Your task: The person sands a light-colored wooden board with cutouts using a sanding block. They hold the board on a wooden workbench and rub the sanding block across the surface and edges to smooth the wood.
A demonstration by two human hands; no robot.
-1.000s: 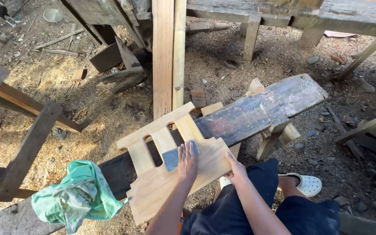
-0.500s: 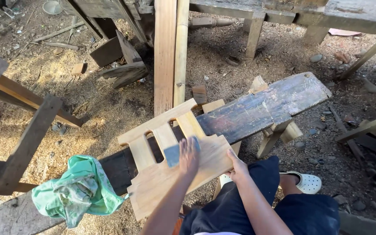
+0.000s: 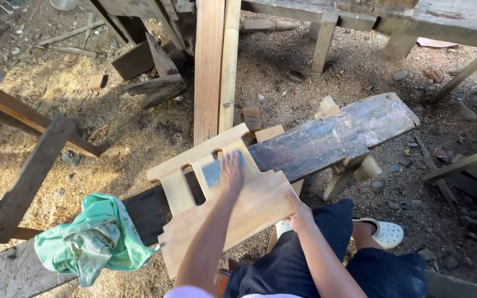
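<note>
Pale wooden panel (image 3: 238, 212), smooth and freshly cut, with two slots and a crossbar at its far end, lies flat across the dark, weathered bench plank (image 3: 332, 140), overhanging the plank's near edge toward my lap. The plank's surface is scuffed and grey-black, grain rough. My left hand (image 3: 230, 172) lies flat and open, fingers stretched, pressing a small grey sheet of sandpaper (image 3: 212, 171) against the panel near the slots. My right hand (image 3: 299, 212) is curled around the panel's near right corner, gripping its edge. A crumpled green cloth (image 3: 92, 237) sits on the plank's left end. Sawdust and wood scraps cover the ground.
</note>
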